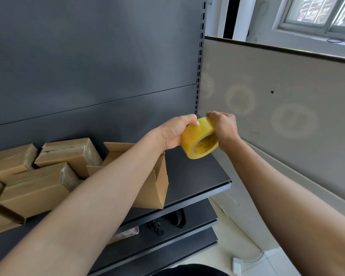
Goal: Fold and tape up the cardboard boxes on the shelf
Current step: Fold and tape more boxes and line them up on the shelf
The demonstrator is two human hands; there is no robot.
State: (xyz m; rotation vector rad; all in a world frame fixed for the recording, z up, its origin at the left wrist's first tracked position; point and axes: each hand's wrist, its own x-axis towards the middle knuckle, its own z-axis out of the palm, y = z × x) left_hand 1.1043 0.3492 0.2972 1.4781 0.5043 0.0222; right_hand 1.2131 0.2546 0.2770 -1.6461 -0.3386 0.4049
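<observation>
A yellow roll of packing tape [199, 138] is held in the air above the right end of the dark shelf [195, 176]. My left hand [176, 131] grips the roll's left side, with the thumb over its outer face. My right hand [223, 126] curls over the roll's top right edge, fingertips on the tape surface. Below my left forearm an open cardboard box [153, 188] stands on the shelf, its flaps up and partly hidden by the arm. Several taped boxes [68, 154] lie to its left.
The grey back panel [88, 66] of the shelving rises behind the boxes. A beige partition wall [277, 106] closes off the right side. A lower shelf [167, 226] holds black cords and a small package. A white power strip [237, 265] lies on the floor.
</observation>
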